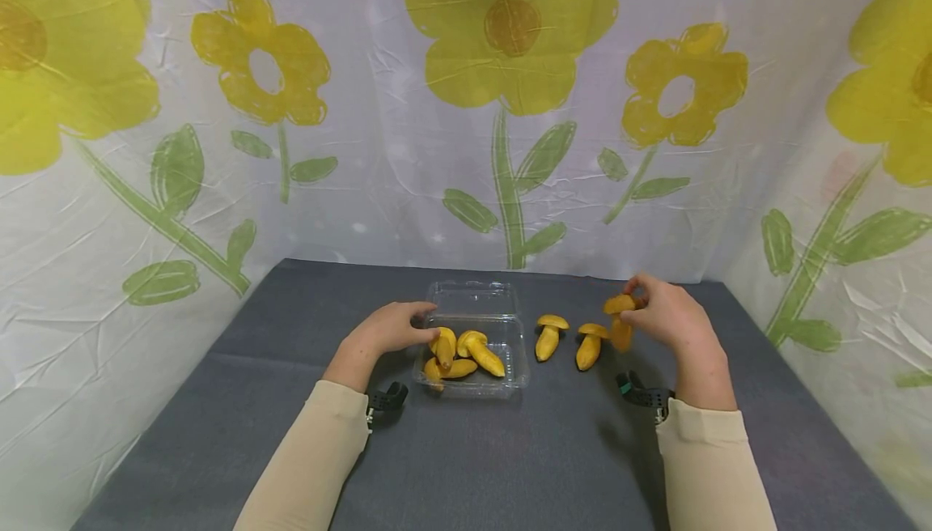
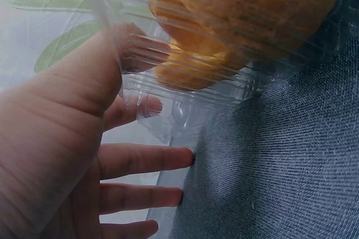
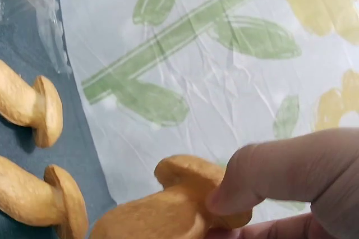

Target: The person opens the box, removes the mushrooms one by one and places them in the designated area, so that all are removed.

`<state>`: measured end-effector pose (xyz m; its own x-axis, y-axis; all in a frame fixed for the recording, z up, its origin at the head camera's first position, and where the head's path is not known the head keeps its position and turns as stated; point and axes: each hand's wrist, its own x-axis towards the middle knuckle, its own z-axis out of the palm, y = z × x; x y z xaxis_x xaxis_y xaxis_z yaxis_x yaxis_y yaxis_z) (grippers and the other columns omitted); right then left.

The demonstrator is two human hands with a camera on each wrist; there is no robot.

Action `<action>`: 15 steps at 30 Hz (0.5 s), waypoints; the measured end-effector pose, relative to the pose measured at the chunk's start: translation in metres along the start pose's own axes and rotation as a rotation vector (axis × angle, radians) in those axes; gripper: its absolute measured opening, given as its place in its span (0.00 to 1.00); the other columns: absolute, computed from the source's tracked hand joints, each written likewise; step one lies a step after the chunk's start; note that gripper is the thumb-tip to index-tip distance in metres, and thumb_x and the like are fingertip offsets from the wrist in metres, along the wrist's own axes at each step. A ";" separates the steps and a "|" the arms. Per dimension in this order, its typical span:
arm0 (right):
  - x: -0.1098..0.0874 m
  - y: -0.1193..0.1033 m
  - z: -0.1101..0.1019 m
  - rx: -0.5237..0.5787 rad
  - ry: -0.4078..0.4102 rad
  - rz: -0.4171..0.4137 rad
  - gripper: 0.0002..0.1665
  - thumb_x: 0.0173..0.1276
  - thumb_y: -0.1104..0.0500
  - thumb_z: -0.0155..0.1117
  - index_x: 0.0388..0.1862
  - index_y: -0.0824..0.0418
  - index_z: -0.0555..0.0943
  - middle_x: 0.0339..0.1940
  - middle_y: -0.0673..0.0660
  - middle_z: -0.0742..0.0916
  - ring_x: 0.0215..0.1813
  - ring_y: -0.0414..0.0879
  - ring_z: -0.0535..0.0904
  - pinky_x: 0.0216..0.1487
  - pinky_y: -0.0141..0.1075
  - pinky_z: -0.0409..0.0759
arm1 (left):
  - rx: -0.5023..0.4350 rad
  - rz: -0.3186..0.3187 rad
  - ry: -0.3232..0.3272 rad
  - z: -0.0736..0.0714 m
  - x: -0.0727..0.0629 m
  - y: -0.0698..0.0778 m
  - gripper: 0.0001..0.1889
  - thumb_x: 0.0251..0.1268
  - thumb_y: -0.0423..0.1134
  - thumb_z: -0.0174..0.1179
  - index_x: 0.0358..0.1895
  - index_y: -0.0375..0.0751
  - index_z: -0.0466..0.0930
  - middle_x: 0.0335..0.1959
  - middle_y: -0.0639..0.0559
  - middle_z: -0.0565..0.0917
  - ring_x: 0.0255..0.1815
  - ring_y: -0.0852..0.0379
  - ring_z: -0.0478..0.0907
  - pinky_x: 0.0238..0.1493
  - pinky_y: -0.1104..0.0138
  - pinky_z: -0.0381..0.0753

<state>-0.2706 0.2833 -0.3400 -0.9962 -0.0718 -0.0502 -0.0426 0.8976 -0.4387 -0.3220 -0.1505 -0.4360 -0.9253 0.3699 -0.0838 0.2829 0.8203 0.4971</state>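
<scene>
My left hand (image 1: pixel 389 327) is at the left side of a clear plastic clamshell box (image 1: pixel 515 381). The thumb reaches over the rim and the index finger lies by the hinge corner, holding the wall between them; in the left wrist view the other fingers (image 2: pixel 147 160) are straight and spread. Several yellow-orange mushrooms (image 1: pixel 486 357) lie in the box. My right hand (image 1: pixel 673 316) pinches another mushroom (image 3: pixel 154 214) between thumb and fingers, above the table's right side. Two more mushrooms (image 1: pixel 548 341) (image 1: pixel 588 350) lie between the box and that hand, caps pointing away.
The box's lid (image 1: pixel 473 298) is folded back behind it. A dark grey cloth (image 1: pixel 466 458) covers the table. White curtains (image 1: pixel 364 215) printed with yellow flowers hang at the back and both sides. Each wrist wears a black strap.
</scene>
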 end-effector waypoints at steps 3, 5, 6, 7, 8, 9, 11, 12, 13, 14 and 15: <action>0.001 0.005 -0.001 -0.027 -0.013 0.013 0.25 0.70 0.53 0.67 0.60 0.62 0.75 0.57 0.72 0.83 0.48 0.62 0.81 0.39 0.53 0.78 | 0.000 0.002 0.001 0.000 0.000 0.000 0.35 0.72 0.57 0.63 0.78 0.49 0.69 0.65 0.42 0.80 0.62 0.42 0.78 0.59 0.44 0.79; 0.002 0.008 0.000 -0.036 -0.021 0.023 0.24 0.69 0.54 0.66 0.59 0.62 0.75 0.57 0.73 0.82 0.46 0.62 0.81 0.39 0.53 0.78 | -0.004 -0.001 0.001 0.000 0.001 0.000 0.35 0.72 0.57 0.64 0.78 0.50 0.69 0.65 0.43 0.80 0.62 0.42 0.78 0.59 0.44 0.79; 0.003 0.010 0.000 -0.036 -0.024 0.027 0.24 0.68 0.54 0.66 0.59 0.62 0.75 0.57 0.73 0.82 0.46 0.62 0.81 0.39 0.52 0.78 | -0.005 0.000 0.002 0.000 0.001 0.000 0.35 0.72 0.57 0.64 0.78 0.50 0.69 0.65 0.43 0.80 0.62 0.42 0.78 0.59 0.44 0.79; 0.003 0.012 0.000 -0.036 -0.026 0.032 0.24 0.68 0.54 0.66 0.59 0.63 0.75 0.57 0.73 0.82 0.45 0.62 0.80 0.39 0.52 0.78 | -0.005 0.001 0.004 0.000 0.001 0.000 0.35 0.72 0.57 0.64 0.78 0.50 0.69 0.65 0.43 0.80 0.62 0.42 0.78 0.59 0.44 0.79; 0.004 0.013 0.001 -0.034 -0.027 0.038 0.24 0.68 0.54 0.66 0.59 0.63 0.76 0.57 0.73 0.82 0.45 0.61 0.80 0.39 0.52 0.78 | -0.005 0.003 0.005 0.000 0.001 0.000 0.35 0.72 0.57 0.64 0.78 0.49 0.69 0.64 0.43 0.80 0.62 0.42 0.78 0.59 0.44 0.79; 0.004 0.015 0.001 -0.030 -0.028 0.042 0.24 0.68 0.55 0.66 0.59 0.63 0.76 0.57 0.73 0.82 0.45 0.62 0.80 0.40 0.52 0.78 | -0.005 0.002 0.006 0.000 0.001 0.000 0.35 0.72 0.57 0.64 0.78 0.49 0.69 0.64 0.43 0.80 0.62 0.42 0.78 0.59 0.44 0.79; 0.004 0.017 0.003 -0.026 -0.026 0.047 0.24 0.68 0.55 0.66 0.60 0.64 0.77 0.58 0.73 0.81 0.46 0.62 0.80 0.41 0.53 0.78 | -0.002 0.003 0.006 0.000 0.001 0.000 0.35 0.72 0.57 0.64 0.77 0.49 0.69 0.64 0.43 0.80 0.62 0.42 0.78 0.59 0.44 0.79; 0.005 0.019 0.003 -0.021 -0.026 0.050 0.24 0.68 0.55 0.66 0.60 0.64 0.78 0.59 0.73 0.81 0.46 0.62 0.80 0.42 0.54 0.78 | -0.001 0.002 0.005 0.000 0.001 0.000 0.35 0.72 0.57 0.64 0.78 0.49 0.69 0.64 0.43 0.80 0.62 0.42 0.78 0.59 0.44 0.79; 0.005 0.020 0.004 -0.020 -0.027 0.051 0.24 0.67 0.55 0.66 0.59 0.64 0.78 0.59 0.72 0.81 0.47 0.62 0.80 0.42 0.54 0.78 | 0.000 0.003 0.005 0.000 0.001 0.000 0.35 0.72 0.57 0.64 0.77 0.49 0.69 0.64 0.43 0.80 0.62 0.42 0.78 0.59 0.44 0.79; 0.006 0.021 0.005 -0.020 -0.028 0.050 0.24 0.67 0.55 0.66 0.59 0.64 0.78 0.58 0.72 0.81 0.47 0.62 0.80 0.43 0.55 0.78 | 0.001 0.003 0.005 0.000 0.001 0.000 0.35 0.72 0.57 0.63 0.78 0.49 0.69 0.64 0.43 0.80 0.63 0.42 0.78 0.60 0.44 0.79; 0.007 0.023 0.006 -0.020 -0.030 0.049 0.24 0.67 0.55 0.66 0.59 0.65 0.79 0.58 0.71 0.82 0.46 0.62 0.79 0.43 0.55 0.78 | 0.001 0.003 0.005 0.000 0.001 0.000 0.35 0.72 0.57 0.63 0.78 0.49 0.69 0.65 0.43 0.80 0.63 0.42 0.78 0.60 0.44 0.79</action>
<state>-0.2776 0.3003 -0.3560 -0.9944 -0.0406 -0.0979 0.0040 0.9088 -0.4172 -0.3232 -0.1501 -0.4362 -0.9255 0.3706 -0.0780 0.2864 0.8196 0.4962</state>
